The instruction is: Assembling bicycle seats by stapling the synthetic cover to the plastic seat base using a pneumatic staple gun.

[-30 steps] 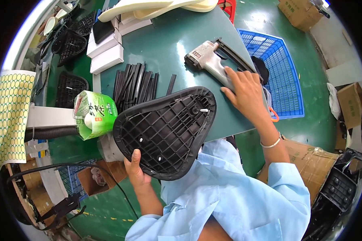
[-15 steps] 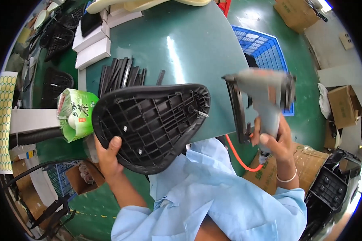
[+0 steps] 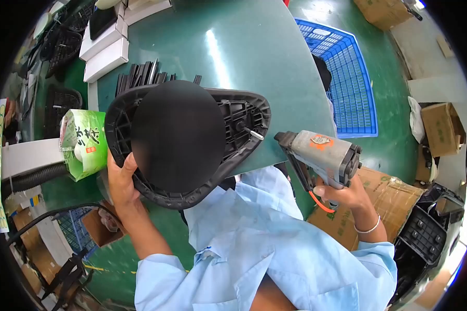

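**Seat base in one hand, staple gun in the other**

Here the left hand [image 3: 120, 181] is gripping the lower left rim of a large black moulded-plastic seat base [image 3: 187, 137], fingers curled under the edge and thumb on top, holding it up above the near edge of the glossy green worktop [image 3: 233, 57]. The base is showing a smooth dark panel in the middle and ribbed lattice towards its right end. It is looking stiff and fairly light, judging by the one-handed hold, though broad enough to twist about the wrist; the thick rim is seeming the safest place to take it.

The right hand [image 3: 342, 194] is wrapping its grip fully round the handle of a grey pneumatic staple gun [image 3: 319, 155] with an orange hose, nose pointing left towards the base but well apart from it. The gun is probably heavier and is best held by that handle.

A green printed packet [image 3: 84, 142] is standing just left of the base.
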Action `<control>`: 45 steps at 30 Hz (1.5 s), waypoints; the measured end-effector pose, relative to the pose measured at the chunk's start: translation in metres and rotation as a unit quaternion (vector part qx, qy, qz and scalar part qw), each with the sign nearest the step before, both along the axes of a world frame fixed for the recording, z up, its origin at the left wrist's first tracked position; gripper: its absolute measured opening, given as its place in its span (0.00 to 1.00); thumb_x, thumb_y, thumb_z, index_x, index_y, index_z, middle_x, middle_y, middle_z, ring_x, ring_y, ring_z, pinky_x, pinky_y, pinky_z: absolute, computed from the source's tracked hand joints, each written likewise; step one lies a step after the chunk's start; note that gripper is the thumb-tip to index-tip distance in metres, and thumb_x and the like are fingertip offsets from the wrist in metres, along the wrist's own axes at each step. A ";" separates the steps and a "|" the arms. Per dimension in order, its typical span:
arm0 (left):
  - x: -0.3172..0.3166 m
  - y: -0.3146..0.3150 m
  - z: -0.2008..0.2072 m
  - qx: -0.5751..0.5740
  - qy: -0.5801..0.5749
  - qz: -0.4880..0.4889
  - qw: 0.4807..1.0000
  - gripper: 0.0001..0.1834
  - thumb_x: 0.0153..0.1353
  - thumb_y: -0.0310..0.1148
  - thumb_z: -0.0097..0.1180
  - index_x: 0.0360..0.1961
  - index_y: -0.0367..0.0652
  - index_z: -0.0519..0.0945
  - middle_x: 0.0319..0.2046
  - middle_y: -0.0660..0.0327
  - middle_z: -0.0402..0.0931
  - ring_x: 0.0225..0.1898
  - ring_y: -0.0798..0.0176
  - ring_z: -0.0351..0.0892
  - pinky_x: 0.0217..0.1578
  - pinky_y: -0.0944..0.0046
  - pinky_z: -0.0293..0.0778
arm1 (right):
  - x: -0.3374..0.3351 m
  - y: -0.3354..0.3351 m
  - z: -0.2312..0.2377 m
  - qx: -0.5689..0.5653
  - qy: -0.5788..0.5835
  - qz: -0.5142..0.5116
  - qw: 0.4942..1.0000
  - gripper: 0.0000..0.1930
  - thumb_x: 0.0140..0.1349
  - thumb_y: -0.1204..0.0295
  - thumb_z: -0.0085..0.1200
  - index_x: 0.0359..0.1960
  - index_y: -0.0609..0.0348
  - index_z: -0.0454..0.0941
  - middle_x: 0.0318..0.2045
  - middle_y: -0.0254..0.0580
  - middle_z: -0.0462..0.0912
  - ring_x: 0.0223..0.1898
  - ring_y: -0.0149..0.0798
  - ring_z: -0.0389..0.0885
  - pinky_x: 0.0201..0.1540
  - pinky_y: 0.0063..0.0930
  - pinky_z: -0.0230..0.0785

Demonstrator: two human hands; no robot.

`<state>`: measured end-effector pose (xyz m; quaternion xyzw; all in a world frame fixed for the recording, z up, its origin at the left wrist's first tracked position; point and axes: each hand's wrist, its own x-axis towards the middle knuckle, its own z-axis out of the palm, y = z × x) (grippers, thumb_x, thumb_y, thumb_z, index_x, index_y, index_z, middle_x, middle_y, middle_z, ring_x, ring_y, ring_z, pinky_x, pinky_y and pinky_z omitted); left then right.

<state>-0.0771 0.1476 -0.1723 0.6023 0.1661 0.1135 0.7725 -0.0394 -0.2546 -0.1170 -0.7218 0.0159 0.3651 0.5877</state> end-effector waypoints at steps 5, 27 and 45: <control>-0.005 0.005 -0.015 -0.033 0.014 0.002 0.999 0.46 0.47 0.34 0.69 0.64 0.37 0.57 0.56 0.55 0.66 0.55 0.59 0.70 0.57 0.60 0.65 | 0.010 0.005 0.000 -0.010 -0.029 0.014 0.999 0.17 0.48 0.70 0.64 0.38 0.63 0.73 0.27 0.33 0.75 0.30 0.28 0.71 0.33 0.25 0.65; -0.003 0.001 -0.012 -0.057 -0.001 -0.015 0.998 0.45 0.46 0.33 0.69 0.64 0.35 0.58 0.55 0.54 0.67 0.53 0.60 0.71 0.56 0.61 0.67 | 0.053 0.033 0.033 -0.163 -0.172 0.258 0.937 0.20 0.48 0.71 0.61 0.43 0.65 0.74 0.28 0.44 0.80 0.28 0.38 0.77 0.35 0.30 0.69; -0.007 -0.003 -0.008 -0.049 -0.028 -0.026 0.998 0.42 0.47 0.34 0.69 0.61 0.36 0.62 0.52 0.56 0.70 0.50 0.62 0.73 0.53 0.62 0.69 | 0.035 0.038 0.033 -0.062 0.029 0.114 0.991 0.30 0.50 0.73 0.62 0.56 0.67 0.66 0.46 0.41 0.73 0.46 0.34 0.70 0.50 0.30 0.64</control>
